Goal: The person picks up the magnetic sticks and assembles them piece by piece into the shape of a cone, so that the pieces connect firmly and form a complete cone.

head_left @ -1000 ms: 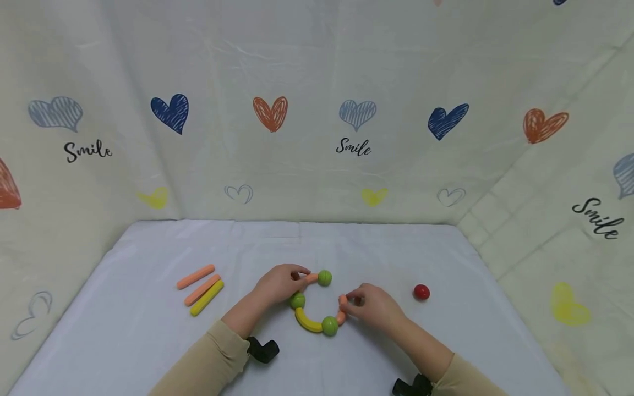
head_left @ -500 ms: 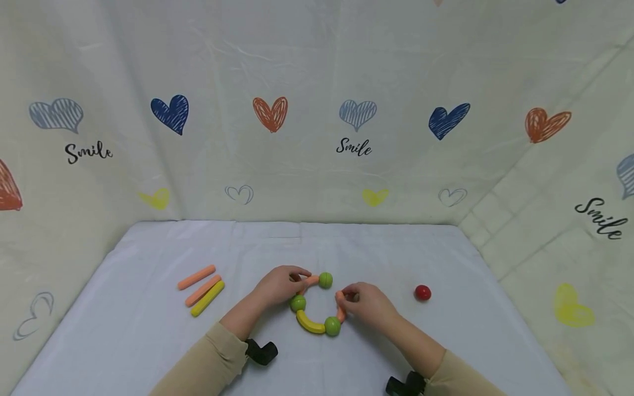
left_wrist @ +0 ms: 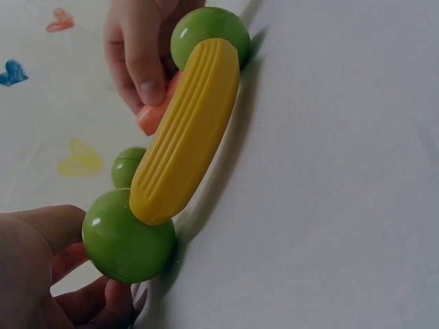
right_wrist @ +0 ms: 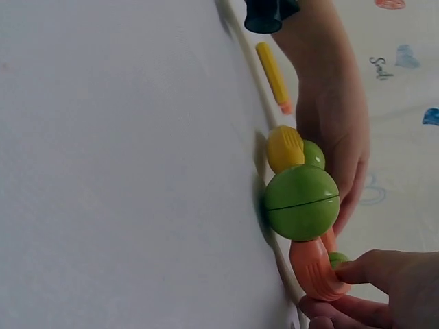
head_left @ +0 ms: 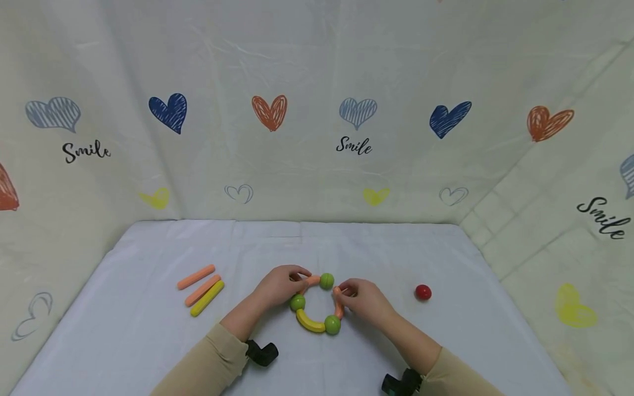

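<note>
Green balls and curved sticks make a near-complete ring on the white table. In the head view my left hand (head_left: 282, 286) pinches the left orange curved stick (head_left: 313, 280), which lies between the left green ball (head_left: 297, 302) and the far green ball (head_left: 327, 281). My right hand (head_left: 369, 302) pinches the right orange curved stick (head_left: 339, 309) between thumb and fingers. Its near end meets the front green ball (head_left: 332, 324); its far end stands close to the far ball, a small gap between. A yellow curved stick (left_wrist: 186, 130) joins the left and front balls.
Two straight orange sticks (head_left: 196, 276) and a straight yellow stick (head_left: 207, 298) lie to the left. A red ball (head_left: 423, 292) sits at the right. A cloth wall with printed hearts (head_left: 269, 113) rises behind the table (head_left: 148, 341).
My right hand has moved left and slightly away from me, swinging the right orange stick's far end toward the far green ball. My left hand has stayed nearly still.
</note>
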`<state>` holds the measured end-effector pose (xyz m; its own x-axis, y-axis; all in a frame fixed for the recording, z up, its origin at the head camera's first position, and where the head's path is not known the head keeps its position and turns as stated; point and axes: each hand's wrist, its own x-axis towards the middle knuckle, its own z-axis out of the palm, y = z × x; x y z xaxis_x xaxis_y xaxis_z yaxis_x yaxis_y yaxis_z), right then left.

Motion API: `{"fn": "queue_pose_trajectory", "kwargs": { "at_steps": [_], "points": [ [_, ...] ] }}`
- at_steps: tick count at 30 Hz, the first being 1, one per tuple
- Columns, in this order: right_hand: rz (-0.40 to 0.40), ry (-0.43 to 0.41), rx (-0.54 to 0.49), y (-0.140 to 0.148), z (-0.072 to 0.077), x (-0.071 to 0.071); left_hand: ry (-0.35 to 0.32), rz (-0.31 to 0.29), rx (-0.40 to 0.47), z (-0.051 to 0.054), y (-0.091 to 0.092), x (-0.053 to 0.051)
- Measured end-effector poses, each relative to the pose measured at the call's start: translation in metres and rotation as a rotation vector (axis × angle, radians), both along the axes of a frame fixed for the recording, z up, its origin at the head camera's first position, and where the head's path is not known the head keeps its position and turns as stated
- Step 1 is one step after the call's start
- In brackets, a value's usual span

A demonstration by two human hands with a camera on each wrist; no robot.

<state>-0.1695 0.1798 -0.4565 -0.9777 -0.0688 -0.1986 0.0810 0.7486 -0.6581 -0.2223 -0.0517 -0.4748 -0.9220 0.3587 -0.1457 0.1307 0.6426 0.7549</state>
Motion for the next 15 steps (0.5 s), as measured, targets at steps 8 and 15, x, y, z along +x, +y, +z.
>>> {"fn": "queue_pose_trajectory", "kwargs": {
  "at_steps": [8, 15],
  "points": [
    [-0.023, -0.007, -0.031, -0.0002, 0.0004, -0.0019, -0.035, -0.001, 0.041, -0.0018, -0.0027, -0.0032],
    [-0.024, 0.006, -0.041, 0.0001, -0.0004, -0.0051, -0.041, -0.024, 0.045, -0.0001, -0.0032, -0.0022]
  ]
}}
